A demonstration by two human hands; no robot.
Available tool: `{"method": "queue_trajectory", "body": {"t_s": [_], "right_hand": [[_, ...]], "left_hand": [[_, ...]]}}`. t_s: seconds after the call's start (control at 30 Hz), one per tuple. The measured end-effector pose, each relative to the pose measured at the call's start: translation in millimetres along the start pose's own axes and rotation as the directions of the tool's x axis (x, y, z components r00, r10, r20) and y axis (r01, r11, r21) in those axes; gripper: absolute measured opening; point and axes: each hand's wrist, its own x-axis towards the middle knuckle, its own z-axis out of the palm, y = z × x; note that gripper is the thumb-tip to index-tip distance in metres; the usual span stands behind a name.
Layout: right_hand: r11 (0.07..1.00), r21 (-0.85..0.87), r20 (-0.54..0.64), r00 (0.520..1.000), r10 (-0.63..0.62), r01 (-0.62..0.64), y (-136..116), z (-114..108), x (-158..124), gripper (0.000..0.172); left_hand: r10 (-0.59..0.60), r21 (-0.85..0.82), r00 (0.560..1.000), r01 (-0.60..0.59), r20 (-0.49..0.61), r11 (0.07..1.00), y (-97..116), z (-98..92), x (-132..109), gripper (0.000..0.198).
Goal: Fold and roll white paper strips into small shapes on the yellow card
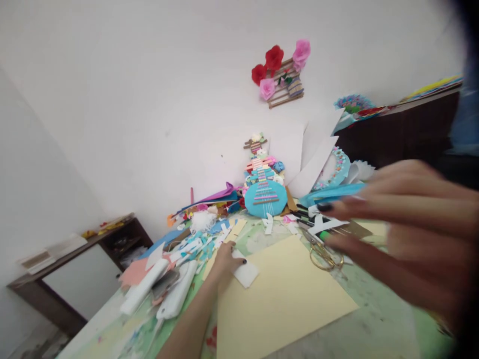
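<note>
My left hand (225, 260) is closed on a small white card (246, 272), thumb lying on its top face. The card is over the upper left part of a large cream paper sheet (284, 299). Close to the camera, my right hand (415, 234) is raised at the right, slightly blurred. Its index finger and thumb point left with a gap between them, and nothing shows in that gap. Behind those fingertips lie gold-handled scissors (326, 257) and some white paper pieces (325, 224).
A blue paper lute (266, 197) leans against the wall at the table's back. Paper scraps (200, 244) and a white glue gun (177, 291) crowd the left side. White sheets (314, 159) stand at the back right. A low cabinet (80, 279) stands beyond the table.
</note>
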Motion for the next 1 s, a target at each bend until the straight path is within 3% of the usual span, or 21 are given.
{"method": "queue_trajectory", "body": {"t_s": [0.07, 0.13, 0.17, 0.23, 0.33, 0.4, 0.53, 0.67, 0.83, 1.0], "right_hand": [[0.998, -0.043, -0.007, 0.999, -0.05, 0.05, 18, 23, -8, 0.016], [0.987, -0.026, 0.08, 0.984, 0.16, -0.159, 47, 56, -32, 0.012], [0.952, -0.003, 0.168, 0.938, 0.303, -0.307, 63, 73, -48, 0.013], [0.829, -0.017, 0.334, 0.778, 0.532, -0.56, 91, 102, -85, 0.015], [0.707, -0.103, 0.589, 0.53, 0.611, -0.7, 111, 126, -127, 0.022], [0.654, -0.103, 0.64, 0.453, 0.621, -0.75, 111, 132, -137, 0.028], [0.642, 0.001, 0.706, 0.455, 0.543, -0.767, 101, 138, -137, 0.035], [0.581, 0.009, 0.753, 0.388, 0.532, -0.814, 98, 145, -140, 0.032], [0.436, 0.044, 0.74, 0.322, 0.59, -0.899, 99, 148, -144, 0.034], [0.427, 0.036, 0.729, 0.316, 0.607, -0.904, 99, 149, -143, 0.027]], "left_hand": [[-0.054, -0.073, 0.998, 0.051, -0.036, 0.996, -3, -1.1, 2, 0.055], [-0.089, -0.167, 0.996, 0.083, -0.026, 0.982, -6, -1.8, 4, 0.051], [-0.093, -0.218, 0.996, 0.087, -0.016, 0.972, -6, -2.4, 5, 0.049], [-0.084, -0.312, 0.996, 0.082, 0.007, 0.947, -5, -4.3, 5, 0.048], [-0.019, -0.437, 1.0, 0.024, 0.015, 0.899, 7, -6.6, 0, 0.052], [0.096, -0.558, 0.995, -0.063, 0.03, 0.827, 19, -4.8, -6, 0.051], [0.217, -0.739, 0.974, -0.098, 0.066, 0.666, 48, 9.0, -16, 0.05], [0.228, -0.755, 0.97, -0.088, 0.084, 0.65, 65, 23.4, -21, 0.048], [0.217, -0.788, 0.971, -0.058, 0.098, 0.613, 66, 31.1, -20, 0.04], [0.167, -0.79, 0.983, -0.041, 0.078, 0.612, 63, 33.2, -23, 0.031]]}}
